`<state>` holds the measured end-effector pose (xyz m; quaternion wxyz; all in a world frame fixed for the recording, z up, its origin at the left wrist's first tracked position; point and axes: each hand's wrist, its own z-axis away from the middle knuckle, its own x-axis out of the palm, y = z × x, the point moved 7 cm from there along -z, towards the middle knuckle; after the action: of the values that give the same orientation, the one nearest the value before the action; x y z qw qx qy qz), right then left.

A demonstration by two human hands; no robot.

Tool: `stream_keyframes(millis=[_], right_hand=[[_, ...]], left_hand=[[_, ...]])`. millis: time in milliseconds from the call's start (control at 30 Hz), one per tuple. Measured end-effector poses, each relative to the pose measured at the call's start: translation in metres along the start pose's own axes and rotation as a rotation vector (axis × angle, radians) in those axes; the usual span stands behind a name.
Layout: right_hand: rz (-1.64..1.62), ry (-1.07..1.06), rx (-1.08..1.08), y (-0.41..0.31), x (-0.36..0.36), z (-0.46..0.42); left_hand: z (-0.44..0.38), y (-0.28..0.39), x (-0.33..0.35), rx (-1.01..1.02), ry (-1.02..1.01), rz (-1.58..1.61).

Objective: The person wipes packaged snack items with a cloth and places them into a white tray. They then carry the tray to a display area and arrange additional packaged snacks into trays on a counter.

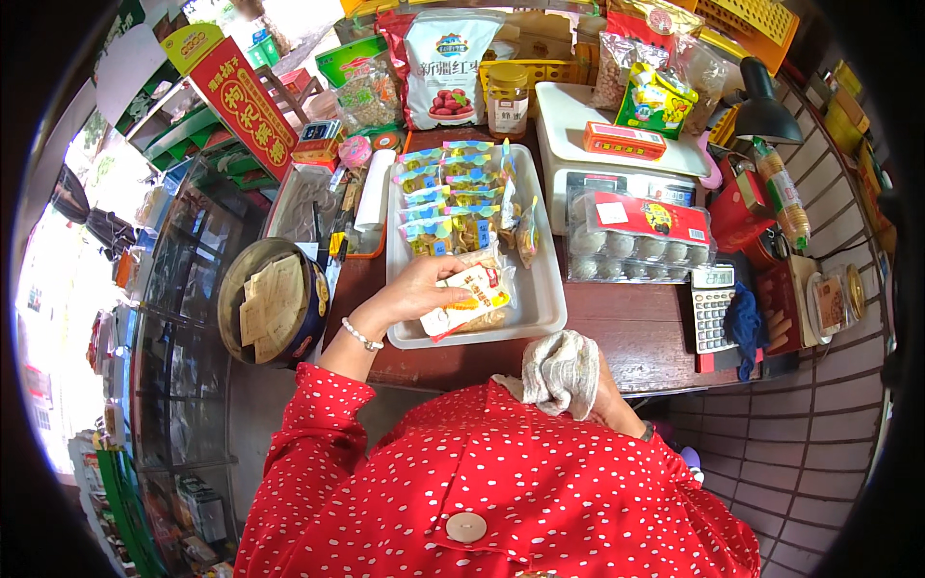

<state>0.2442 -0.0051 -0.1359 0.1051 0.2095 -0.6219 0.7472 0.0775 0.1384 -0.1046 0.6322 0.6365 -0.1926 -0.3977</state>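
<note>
My left hand (415, 289), with a beaded bracelet at the wrist, grips a clear snack packet with a printed label (473, 296) at the near end of a white plastic tray (549, 318). Rows of small snack packets with blue and yellow tops (452, 195) fill the tray's far part, and a few stand along its right side. Close to my body, right of the tray's near edge, my right hand (611, 401) holds a crumpled pale cloth (560, 372), which hides most of its fingers.
Left of the tray are a round tin with paper slips (235, 303) and a box of pens (296, 209). A honey jar (508, 101) and a bag of dates (448, 72) stand behind. Rightward are a scale (560, 170), an egg carton (636, 242), a calculator (712, 318) and a lamp (769, 108).
</note>
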Motion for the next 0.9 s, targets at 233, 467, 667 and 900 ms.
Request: stream_keyframes(millis=[233,467,667,900], right_hand=[[-0.083,0.009,0.015,-0.004,0.0,0.002],[-0.118,0.08,0.046,-0.014,0.005,0.002],[-0.074,0.074,0.073,-0.007,0.002,0.004],[-0.038,0.094,0.023,-0.011,0.0,0.003]], left_hand=[[-0.015,0.001,0.019,-0.105,0.016,0.202],[-0.029,-0.015,0.038,-0.235,0.222,0.276],[-0.043,-0.023,0.046,-0.116,0.301,-0.145],[-0.037,0.011,0.037,-0.092,0.494,-0.239]])
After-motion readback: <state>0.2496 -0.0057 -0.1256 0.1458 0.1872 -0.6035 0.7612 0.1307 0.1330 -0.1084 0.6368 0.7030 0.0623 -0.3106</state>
